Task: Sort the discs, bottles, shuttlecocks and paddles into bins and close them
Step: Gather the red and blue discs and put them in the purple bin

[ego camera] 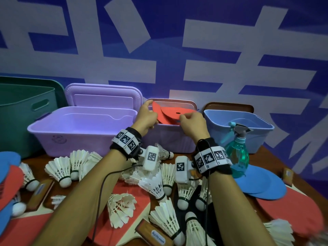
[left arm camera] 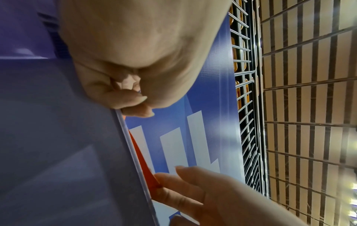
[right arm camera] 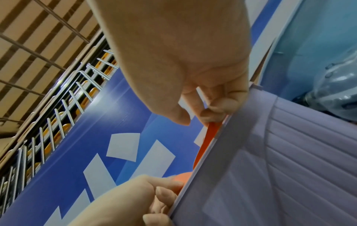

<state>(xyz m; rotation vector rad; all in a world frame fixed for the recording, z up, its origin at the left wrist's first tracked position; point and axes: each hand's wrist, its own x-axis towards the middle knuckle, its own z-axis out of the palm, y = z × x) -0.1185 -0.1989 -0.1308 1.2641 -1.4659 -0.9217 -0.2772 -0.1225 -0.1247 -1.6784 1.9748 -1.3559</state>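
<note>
Leave the shuttlecocks (ego camera: 156, 185) and paddles (ego camera: 291, 215) on the near table for later. Your left hand (ego camera: 145, 117) and right hand (ego camera: 192, 124) each pinch an edge of the red discs (ego camera: 170, 115), held over the small lilac bin (ego camera: 170, 139). Lower both edges evenly and keep the stack flat. Release once it clears the rim.

The small bin's (ego camera: 170, 139) inside is hidden behind both hands and the red discs (ego camera: 168, 115). The green bin (ego camera: 23, 107) is cut off at the left edge. Labels on the paddle handles (ego camera: 156, 237) are too blurred to read.
</note>
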